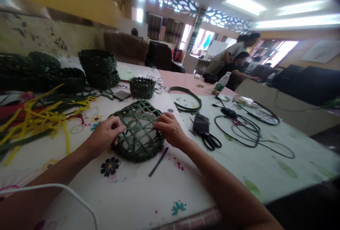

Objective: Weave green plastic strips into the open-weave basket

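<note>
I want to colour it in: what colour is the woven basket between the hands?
The woven basket is dark green, best seen in the head view.

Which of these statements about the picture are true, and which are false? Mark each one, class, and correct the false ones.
1. The left hand and right hand both touch a green woven basket. True.
2. The basket's weave is tight, with no gaps. False: it is an open weave with wide gaps between the strips.
3. A loose green strip lies on the tablecloth in front of the basket. True.
4. The black-handled scissors lie among the yellow strips. False: the scissors lie right of the basket, the yellow strips left of it.
</note>
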`<action>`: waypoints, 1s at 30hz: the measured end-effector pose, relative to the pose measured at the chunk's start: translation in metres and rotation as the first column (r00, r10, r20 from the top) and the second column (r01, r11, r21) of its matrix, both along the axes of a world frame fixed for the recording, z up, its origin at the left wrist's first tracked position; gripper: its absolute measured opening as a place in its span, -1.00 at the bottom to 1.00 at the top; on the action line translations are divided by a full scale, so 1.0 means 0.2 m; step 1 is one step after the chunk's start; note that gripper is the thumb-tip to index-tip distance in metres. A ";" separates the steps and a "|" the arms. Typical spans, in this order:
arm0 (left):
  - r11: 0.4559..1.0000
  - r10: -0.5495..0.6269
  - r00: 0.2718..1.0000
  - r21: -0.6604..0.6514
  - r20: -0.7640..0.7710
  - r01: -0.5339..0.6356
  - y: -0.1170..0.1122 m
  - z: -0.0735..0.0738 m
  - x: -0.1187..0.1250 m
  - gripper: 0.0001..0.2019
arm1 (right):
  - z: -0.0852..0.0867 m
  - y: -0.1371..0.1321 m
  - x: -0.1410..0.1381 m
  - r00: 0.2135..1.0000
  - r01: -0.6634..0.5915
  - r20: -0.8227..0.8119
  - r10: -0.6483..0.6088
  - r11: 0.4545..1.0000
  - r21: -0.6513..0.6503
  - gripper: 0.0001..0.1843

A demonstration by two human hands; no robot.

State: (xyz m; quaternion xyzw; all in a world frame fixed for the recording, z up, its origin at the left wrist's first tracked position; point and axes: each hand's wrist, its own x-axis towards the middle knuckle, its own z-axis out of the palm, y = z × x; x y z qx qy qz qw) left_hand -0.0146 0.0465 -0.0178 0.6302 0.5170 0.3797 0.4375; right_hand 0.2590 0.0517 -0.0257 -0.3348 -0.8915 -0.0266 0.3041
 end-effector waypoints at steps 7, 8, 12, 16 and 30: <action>1.000 0.020 1.000 -0.013 -0.001 -0.020 -0.01 0.00 0.01 -0.65 | 0.00 0.01 0.01 0.985 -0.101 -0.144 0.094 0.994 -0.039 -0.76; 1.000 0.016 1.000 -0.012 -0.015 -0.017 -0.01 0.00 0.01 -0.66 | 0.00 0.00 0.01 0.983 -0.106 -0.153 0.098 0.994 -0.040 -0.77; 0.993 0.007 0.984 0.115 -0.176 0.013 0.00 0.02 -0.02 -0.72 | 0.02 -0.06 -0.01 0.987 -0.074 -0.141 0.071 0.997 -0.016 -0.80; 0.974 0.026 0.936 0.219 -0.352 0.056 -0.01 0.05 -0.05 -0.73 | 0.02 -0.15 -0.04 0.997 0.070 -0.031 -0.069 0.997 0.036 -0.76; 0.995 -0.095 0.961 0.008 -0.259 0.101 0.00 0.09 -0.07 -0.69 | 0.20 -0.23 -0.08 0.981 0.176 0.105 -0.165 0.978 -0.110 -0.82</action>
